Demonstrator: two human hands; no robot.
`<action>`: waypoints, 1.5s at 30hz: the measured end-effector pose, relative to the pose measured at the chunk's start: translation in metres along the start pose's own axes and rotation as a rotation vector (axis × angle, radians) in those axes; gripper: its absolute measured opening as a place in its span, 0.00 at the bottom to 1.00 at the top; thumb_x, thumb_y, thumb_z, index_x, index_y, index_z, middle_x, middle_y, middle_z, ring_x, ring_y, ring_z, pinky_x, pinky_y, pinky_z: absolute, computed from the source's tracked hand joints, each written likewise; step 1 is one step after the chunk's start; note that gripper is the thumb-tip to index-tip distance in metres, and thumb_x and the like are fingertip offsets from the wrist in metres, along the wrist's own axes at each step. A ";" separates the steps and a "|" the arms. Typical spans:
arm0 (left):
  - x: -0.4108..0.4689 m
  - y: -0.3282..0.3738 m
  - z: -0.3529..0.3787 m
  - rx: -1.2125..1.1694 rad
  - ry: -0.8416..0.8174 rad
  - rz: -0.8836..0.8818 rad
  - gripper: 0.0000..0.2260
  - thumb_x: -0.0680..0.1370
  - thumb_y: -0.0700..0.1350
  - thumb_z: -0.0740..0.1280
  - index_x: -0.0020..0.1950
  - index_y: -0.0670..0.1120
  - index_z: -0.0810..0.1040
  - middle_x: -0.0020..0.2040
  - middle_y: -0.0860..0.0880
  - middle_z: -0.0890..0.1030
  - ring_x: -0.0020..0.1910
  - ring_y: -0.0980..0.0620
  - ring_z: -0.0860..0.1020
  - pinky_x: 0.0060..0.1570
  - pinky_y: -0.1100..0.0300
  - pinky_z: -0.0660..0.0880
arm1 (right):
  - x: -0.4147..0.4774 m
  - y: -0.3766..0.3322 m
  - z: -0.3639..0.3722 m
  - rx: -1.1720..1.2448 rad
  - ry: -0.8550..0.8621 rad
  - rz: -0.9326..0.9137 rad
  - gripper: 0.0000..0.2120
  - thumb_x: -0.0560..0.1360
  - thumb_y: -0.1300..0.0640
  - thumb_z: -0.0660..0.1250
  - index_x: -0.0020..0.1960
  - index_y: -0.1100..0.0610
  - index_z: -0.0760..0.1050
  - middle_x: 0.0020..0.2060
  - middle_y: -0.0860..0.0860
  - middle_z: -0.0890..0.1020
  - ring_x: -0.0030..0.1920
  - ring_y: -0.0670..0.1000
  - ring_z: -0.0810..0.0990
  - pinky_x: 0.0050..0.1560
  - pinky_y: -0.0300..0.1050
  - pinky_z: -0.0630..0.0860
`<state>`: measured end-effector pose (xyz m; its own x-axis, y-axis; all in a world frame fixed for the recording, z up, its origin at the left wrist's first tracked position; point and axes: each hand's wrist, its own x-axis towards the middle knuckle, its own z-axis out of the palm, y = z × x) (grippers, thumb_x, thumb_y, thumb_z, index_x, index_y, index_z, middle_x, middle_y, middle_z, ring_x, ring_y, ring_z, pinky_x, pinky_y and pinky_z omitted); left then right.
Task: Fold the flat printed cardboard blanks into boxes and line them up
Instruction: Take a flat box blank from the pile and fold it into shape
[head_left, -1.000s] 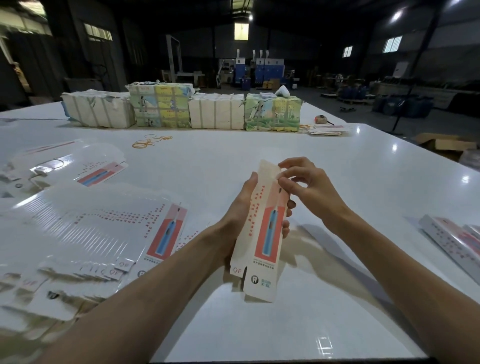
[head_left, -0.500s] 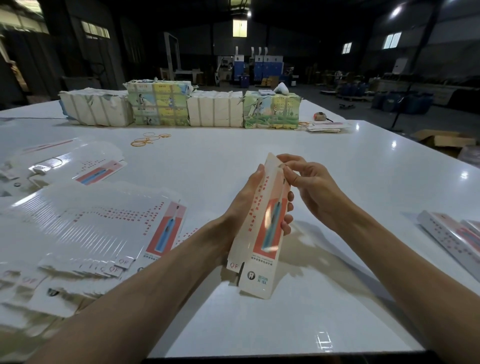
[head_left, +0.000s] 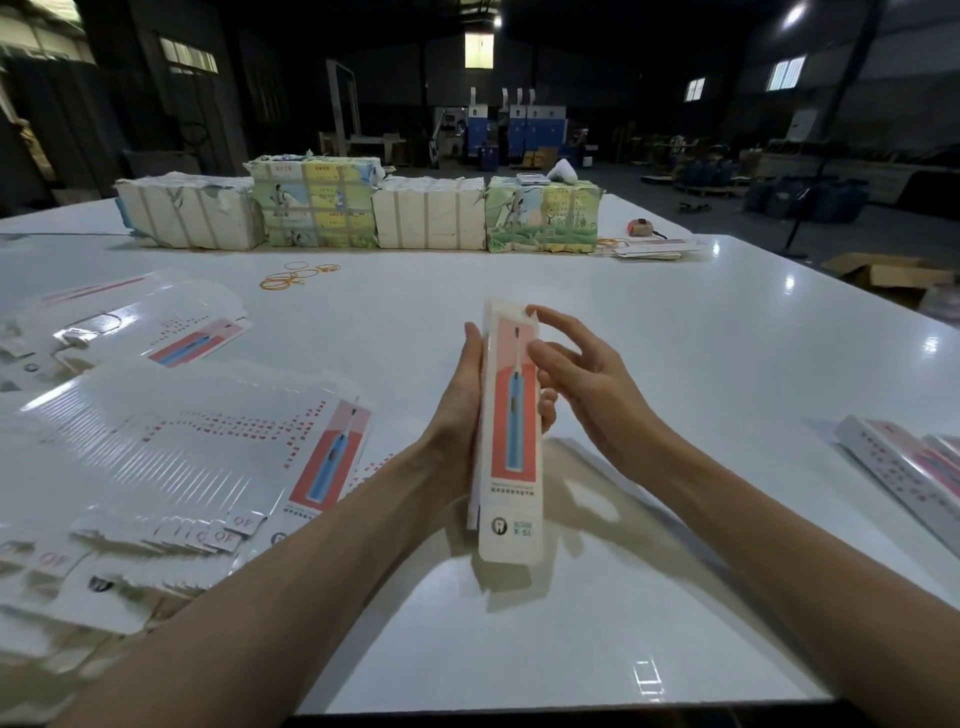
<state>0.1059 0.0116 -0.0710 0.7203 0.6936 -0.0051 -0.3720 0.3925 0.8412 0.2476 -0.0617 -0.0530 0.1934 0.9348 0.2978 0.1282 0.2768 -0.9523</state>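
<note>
The left is crowded: a fanned heap of flat blanks (head_left: 171, 467) covers the bench (head_left: 701, 374) close up to the left hand (head_left: 457, 405), more blanks (head_left: 171, 338) behind it. Past the toothbrush box (head_left: 511, 415) that hand grips, open surface runs to the rubber bands (head_left: 298, 275) and the wall of wrapped bundles (head_left: 431, 221). Right of the right hand (head_left: 587, 384), it lies open as far as the folded boxes (head_left: 904, 467).

"QF" on flaps of flat blanks (head_left: 171, 457)

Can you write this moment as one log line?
left hand: grips box | right hand: fingers spread near box top | flat blanks: piled left | folded boxes: right
</note>
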 end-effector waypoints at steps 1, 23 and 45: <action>0.000 0.001 0.000 0.057 0.017 0.013 0.33 0.78 0.72 0.56 0.66 0.48 0.80 0.48 0.43 0.87 0.43 0.44 0.87 0.42 0.52 0.85 | 0.000 0.000 -0.002 0.009 0.015 -0.003 0.21 0.82 0.48 0.69 0.73 0.46 0.72 0.53 0.54 0.87 0.54 0.59 0.85 0.62 0.64 0.80; -0.005 -0.004 0.016 0.492 0.115 0.331 0.40 0.75 0.40 0.78 0.73 0.67 0.59 0.60 0.51 0.77 0.49 0.57 0.86 0.37 0.61 0.83 | 0.001 -0.004 -0.006 -0.028 0.041 -0.014 0.24 0.80 0.48 0.71 0.75 0.42 0.72 0.55 0.54 0.85 0.56 0.54 0.87 0.46 0.48 0.86; -0.016 -0.001 0.021 0.592 -0.027 0.098 0.39 0.73 0.37 0.75 0.76 0.59 0.60 0.61 0.45 0.80 0.48 0.41 0.88 0.45 0.49 0.86 | 0.011 0.003 -0.025 -0.045 0.185 -0.017 0.09 0.84 0.58 0.65 0.63 0.55 0.79 0.47 0.52 0.88 0.51 0.56 0.88 0.50 0.50 0.86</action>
<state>0.1073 -0.0124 -0.0605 0.7166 0.6910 0.0945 -0.0532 -0.0808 0.9953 0.2741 -0.0565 -0.0508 0.3660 0.8719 0.3253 0.1758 0.2785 -0.9442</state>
